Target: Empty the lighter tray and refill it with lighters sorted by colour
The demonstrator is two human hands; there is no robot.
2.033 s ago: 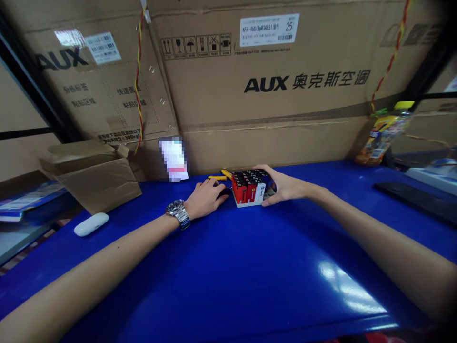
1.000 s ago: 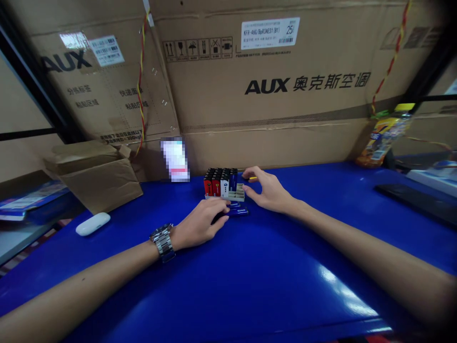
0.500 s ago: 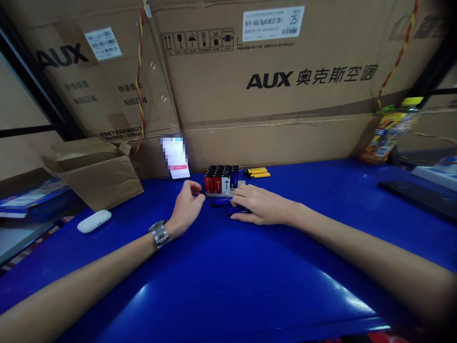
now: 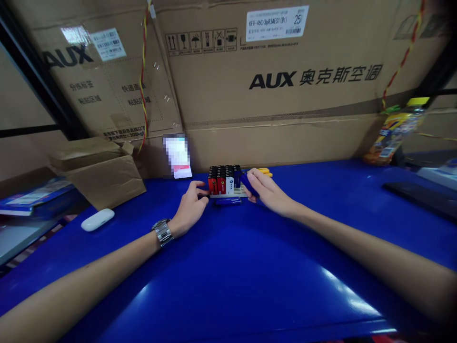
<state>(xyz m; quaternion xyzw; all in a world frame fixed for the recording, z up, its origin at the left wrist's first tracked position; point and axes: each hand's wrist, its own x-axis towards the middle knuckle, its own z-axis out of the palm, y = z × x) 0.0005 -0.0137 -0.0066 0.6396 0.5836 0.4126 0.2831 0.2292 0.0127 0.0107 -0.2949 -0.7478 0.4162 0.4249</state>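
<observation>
Red, white and dark blue lighters (image 4: 221,185) stand upright in rows in a pale rack (image 4: 238,192) on the blue table. In my right hand (image 4: 267,190) a blue lighter (image 4: 248,183) is held tilted, at the rack's right end. Another blue lighter (image 4: 228,201) lies flat just in front of the rack. My left hand (image 4: 191,206) rests at the rack's left end, fingers curved, thumb and index apart; whether they touch the rack I cannot tell. Yellow lighters (image 4: 266,172) lie behind my right hand, partly hidden by it.
A lit phone (image 4: 178,155) leans against a large cardboard box (image 4: 278,114) at the back. To the left are an opened small carton (image 4: 107,178) and a white earbud case (image 4: 98,219). A drink bottle (image 4: 394,131) and a dark flat object (image 4: 421,200) are on the right.
My right hand has lifted a blue lighter off the table and brought it up to the rack's right end. My left hand stays near the rack's left end. The view has shifted slightly.
</observation>
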